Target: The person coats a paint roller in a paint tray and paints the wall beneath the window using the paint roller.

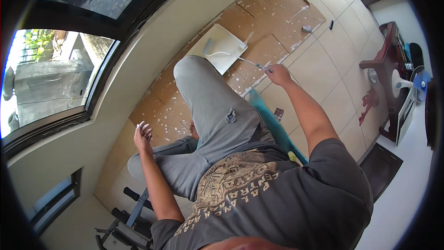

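My right hand (278, 74) is closed around the handle of a paint roller (248, 60). The roller's thin wire frame reaches left over a white paint tray (226, 38), where its small pale head is. Whether the head touches the tray floor, I cannot tell. Part of the tray is hidden behind my raised knee. My left hand (144, 135) is held up beside my other knee, near the wall, its fingers loosely bent and apart, with nothing visible in it. White marks show on its fingers.
Paint-spattered brown cardboard (270, 7) covers the tiled floor along the wall. A window with a dark frame (99, 83) is at the left. At the right stand a dark red wooden piece of furniture (386, 55) and a small fan (407, 84). Exercise equipment (134, 213) is at the lower left.
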`<state>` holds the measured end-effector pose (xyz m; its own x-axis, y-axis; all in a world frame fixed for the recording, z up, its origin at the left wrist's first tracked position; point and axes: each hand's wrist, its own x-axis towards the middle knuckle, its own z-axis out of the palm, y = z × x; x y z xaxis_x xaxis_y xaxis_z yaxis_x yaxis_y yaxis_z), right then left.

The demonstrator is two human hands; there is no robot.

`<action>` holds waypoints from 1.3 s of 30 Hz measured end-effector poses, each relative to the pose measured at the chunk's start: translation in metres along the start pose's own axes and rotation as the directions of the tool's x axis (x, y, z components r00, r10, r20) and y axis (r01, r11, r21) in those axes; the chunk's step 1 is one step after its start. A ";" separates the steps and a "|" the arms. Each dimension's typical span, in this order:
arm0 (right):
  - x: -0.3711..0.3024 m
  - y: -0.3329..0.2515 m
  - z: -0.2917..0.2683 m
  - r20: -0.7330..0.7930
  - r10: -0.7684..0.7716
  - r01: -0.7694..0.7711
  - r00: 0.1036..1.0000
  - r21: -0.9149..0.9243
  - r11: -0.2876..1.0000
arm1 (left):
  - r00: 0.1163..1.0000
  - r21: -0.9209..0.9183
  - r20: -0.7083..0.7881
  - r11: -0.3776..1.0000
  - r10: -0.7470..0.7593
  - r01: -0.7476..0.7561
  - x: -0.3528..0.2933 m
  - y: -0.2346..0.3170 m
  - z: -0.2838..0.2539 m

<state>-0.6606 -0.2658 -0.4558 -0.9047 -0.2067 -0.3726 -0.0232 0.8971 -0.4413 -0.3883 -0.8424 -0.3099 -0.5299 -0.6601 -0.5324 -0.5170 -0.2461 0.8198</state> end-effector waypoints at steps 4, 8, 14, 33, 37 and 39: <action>0.045 0.040 -0.074 -0.059 -0.225 0.215 0.973 -0.140 0.966 | 1.000 0.036 0.018 0.999 0.025 -0.026 -0.007 0.021 0.019; 0.110 0.010 -0.181 0.171 -0.252 0.293 0.952 -0.283 0.913 | 0.998 0.047 0.037 0.998 0.045 -0.046 -0.015 0.034 0.019; 0.237 0.005 -0.208 0.193 -0.585 0.609 0.788 -0.383 0.694 | 0.983 0.115 0.099 0.980 0.154 -0.165 -0.031 0.054 0.036; 0.339 -0.080 -0.192 0.346 -0.404 0.531 0.847 -0.513 0.674 | 0.827 -0.156 -0.406 0.862 0.390 -0.483 -0.131 0.028 -0.042; 0.341 -0.083 -0.227 0.275 -0.454 0.526 0.847 -0.550 0.648 | 0.812 -0.257 -0.465 0.824 0.353 -0.505 -0.125 0.033 -0.043; 0.339 -0.093 -0.244 0.305 -0.434 0.527 0.848 -0.578 0.623 | 0.832 -0.296 -0.438 0.820 0.340 -0.490 -0.121 0.034 -0.043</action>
<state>-1.0687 -0.3238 -0.3416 -0.6274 -0.6834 -0.3731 -0.7368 0.6761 0.0004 -0.3130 -0.8017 -0.2084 -0.3225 -0.9438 -0.0722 0.0348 -0.0881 0.9955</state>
